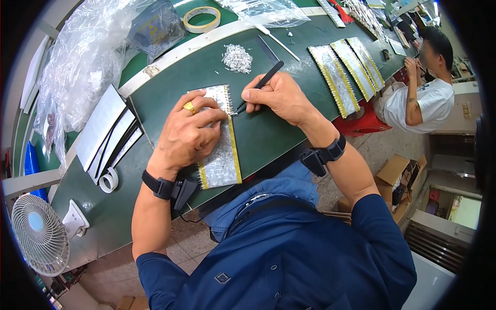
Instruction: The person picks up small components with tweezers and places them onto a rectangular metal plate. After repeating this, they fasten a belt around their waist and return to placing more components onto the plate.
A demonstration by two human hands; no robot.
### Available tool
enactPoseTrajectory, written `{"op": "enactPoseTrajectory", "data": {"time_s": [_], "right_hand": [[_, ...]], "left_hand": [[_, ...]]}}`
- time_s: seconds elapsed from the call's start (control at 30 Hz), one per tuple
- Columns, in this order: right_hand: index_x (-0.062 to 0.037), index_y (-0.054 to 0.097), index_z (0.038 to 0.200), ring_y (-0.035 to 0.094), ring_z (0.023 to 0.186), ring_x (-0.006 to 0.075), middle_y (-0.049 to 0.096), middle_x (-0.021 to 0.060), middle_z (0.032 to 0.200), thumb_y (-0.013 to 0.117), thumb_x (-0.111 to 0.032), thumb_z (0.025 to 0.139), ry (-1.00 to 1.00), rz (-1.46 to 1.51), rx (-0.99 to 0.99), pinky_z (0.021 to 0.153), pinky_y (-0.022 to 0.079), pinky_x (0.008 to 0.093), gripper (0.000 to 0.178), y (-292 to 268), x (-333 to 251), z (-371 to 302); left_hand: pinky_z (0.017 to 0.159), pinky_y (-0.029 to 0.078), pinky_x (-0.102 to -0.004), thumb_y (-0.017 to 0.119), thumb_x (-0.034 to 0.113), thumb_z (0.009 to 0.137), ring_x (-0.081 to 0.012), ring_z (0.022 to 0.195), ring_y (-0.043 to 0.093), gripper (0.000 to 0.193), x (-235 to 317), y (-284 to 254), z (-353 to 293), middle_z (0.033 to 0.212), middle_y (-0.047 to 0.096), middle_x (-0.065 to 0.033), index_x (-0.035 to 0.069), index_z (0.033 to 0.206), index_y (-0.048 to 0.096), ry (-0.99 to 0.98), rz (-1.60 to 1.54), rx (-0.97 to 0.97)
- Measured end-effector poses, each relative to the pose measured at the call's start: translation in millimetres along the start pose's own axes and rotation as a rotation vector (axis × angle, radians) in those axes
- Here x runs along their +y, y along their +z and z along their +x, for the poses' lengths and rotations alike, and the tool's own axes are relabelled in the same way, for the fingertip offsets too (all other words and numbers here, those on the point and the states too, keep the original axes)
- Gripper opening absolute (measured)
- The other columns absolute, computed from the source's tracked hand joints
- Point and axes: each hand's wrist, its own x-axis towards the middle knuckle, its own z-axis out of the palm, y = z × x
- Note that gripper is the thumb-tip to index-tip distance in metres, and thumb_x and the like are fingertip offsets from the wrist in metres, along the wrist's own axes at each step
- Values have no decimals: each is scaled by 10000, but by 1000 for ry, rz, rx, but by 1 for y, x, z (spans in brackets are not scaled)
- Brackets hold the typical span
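A long silver panel [219, 163] with yellow tape and small metal teeth along its edges lies on the green table [268, 134] in front of me. My left hand [188, 129], a gold ring on one finger, is bent over the panel's upper half and holds it down. Black tweezers [268, 76] are pinched in my right hand [281, 98], tips at the panel's right toothed edge near my left fingertips. Whether the tips grip a tiny part is too small to tell. Beyond my hands is a heap of tiny silvery pieces [237, 58].
Three similar panels [335, 77] lie to the right; a white-handled thin tool [279, 43] lies beyond. Left are stacked plates [106, 129], a white tape roll [108, 180] and a fan [41, 232]. Plastic bags and yellowish tape [202, 19] line the back. A person [423, 88] sits at far right.
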Motion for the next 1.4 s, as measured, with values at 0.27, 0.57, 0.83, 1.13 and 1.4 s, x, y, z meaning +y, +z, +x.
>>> {"op": "enactPoseTrajectory", "data": {"time_s": [0.27, 0.57, 0.83, 1.13, 1.4], "right_hand": [[11, 778, 1057, 696, 767, 90, 791, 58, 857, 798, -198, 1024, 15, -10, -20, 737, 552, 237, 212, 2, -2, -1], [12, 778, 1046, 697, 761, 84, 789, 53, 853, 799, -184, 1021, 0, -13, -14, 741, 555, 235, 199, 4, -1, -2], [14, 776, 1047, 691, 758, 78, 787, 48, 851, 798, -191, 1022, -11, -49, -13, 738, 551, 238, 207, 5, -3, -3], [13, 772, 1076, 689, 769, 69, 789, 41, 852, 787, -207, 1035, -16, -105, -17, 745, 545, 233, 224, -5, -3, -7], [14, 773, 1106, 687, 812, 52, 794, 36, 874, 788, -221, 1044, -63, -213, -29, 767, 537, 223, 244, 1, -6, -19]], "left_hand": [[1127, 551, -519, 783, -43, 812, -215, 1020, 748, 108, 2, 0, 0, 1017, 803, 11, 62, 790, 781, -7, 5, -1], [1128, 550, -521, 783, -39, 815, -221, 1023, 749, 106, 2, 0, 0, 1028, 808, 5, 60, 777, 780, -3, 6, -7], [1140, 550, -485, 803, 44, 740, -213, 1077, 713, 72, 2, 2, 0, 1064, 795, 8, 70, 718, 740, 40, 28, -9], [1141, 546, -491, 792, 20, 762, -210, 1063, 721, 59, 1, 2, 0, 1043, 797, 6, 73, 756, 767, 26, 36, -36], [1100, 562, -516, 784, -37, 834, -234, 1028, 741, 102, 1, 3, 0, 1042, 790, -17, 60, 821, 756, -44, -10, 87]]}}
